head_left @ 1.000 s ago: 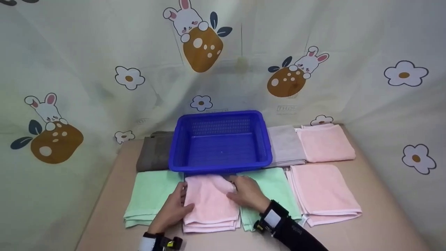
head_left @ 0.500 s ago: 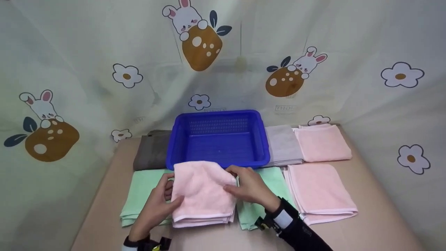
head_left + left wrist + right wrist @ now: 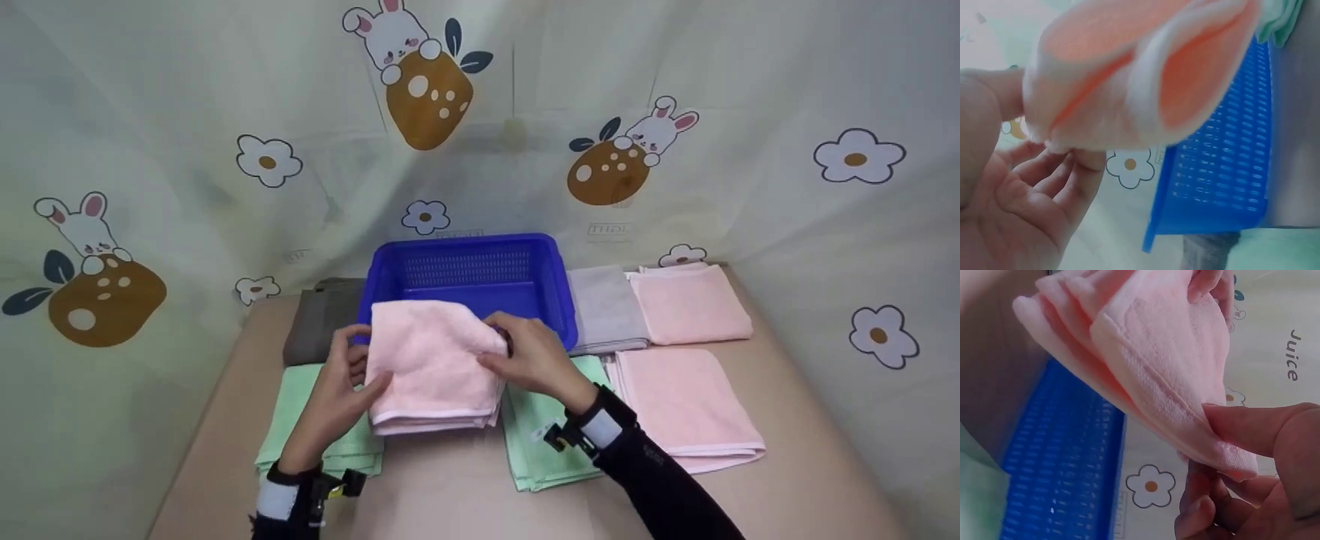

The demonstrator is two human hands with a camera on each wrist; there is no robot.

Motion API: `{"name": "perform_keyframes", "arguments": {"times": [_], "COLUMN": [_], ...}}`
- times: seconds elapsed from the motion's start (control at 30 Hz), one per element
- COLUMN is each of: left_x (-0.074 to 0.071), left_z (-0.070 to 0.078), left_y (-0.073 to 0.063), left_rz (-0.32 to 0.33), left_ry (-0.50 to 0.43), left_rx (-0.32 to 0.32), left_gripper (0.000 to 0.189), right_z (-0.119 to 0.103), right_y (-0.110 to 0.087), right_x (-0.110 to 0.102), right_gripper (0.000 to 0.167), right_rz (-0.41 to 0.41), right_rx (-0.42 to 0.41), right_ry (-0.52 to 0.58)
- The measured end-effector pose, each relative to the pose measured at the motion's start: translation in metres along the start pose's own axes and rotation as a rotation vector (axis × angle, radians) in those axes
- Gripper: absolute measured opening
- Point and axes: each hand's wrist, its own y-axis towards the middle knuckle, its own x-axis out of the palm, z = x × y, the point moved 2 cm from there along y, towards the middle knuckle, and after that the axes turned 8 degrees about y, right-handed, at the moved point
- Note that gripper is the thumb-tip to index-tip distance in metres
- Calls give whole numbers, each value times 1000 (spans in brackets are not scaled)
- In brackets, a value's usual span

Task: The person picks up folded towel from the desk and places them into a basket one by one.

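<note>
Curtained-off nook around me: rabbit-print sheeting (image 3: 510,180) on three sides of tan table (image 3: 435,495); household folded towels (image 3: 433,352), yet strapped-on wrist cameras (image 3: 556,437) too; home or studio, can't tell

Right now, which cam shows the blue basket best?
Head: it shows the blue basket from above, with most of its rim and some of the inside; the held pink towel and right hand hide part of its near side. Both wrist views catch only its slotted outer wall, partly behind the towel.
</note>
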Motion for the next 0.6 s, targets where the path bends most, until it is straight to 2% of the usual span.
{"name": "perform_keyframes", "arguments": {"times": [0.1, 0.23, 0.3, 0.43, 0.6], "left_x": [-2, -11, -15, -16, -10], "left_z": [2, 5, 7, 9, 9], "left_y": [16, 35, 45, 64, 83], "left_rz": [76, 166, 188, 188, 149], "left_ry": [-4, 127, 179, 205, 206], "left_rx": [58, 126, 152, 171, 145], "left_gripper": [55, 27, 20, 26, 32], "right_z": [1, 5, 8, 14, 23], "right_y": [18, 42, 54, 73, 88], "right_x": [-6, -7, -7, -8, -8], "right_gripper": [34, 39, 41, 44, 48], "right_rz": [27, 57, 80, 131, 201], "right_rx": [-19, -36, -43, -53, -67], "right_ry": [36, 136, 194, 291, 312]}}
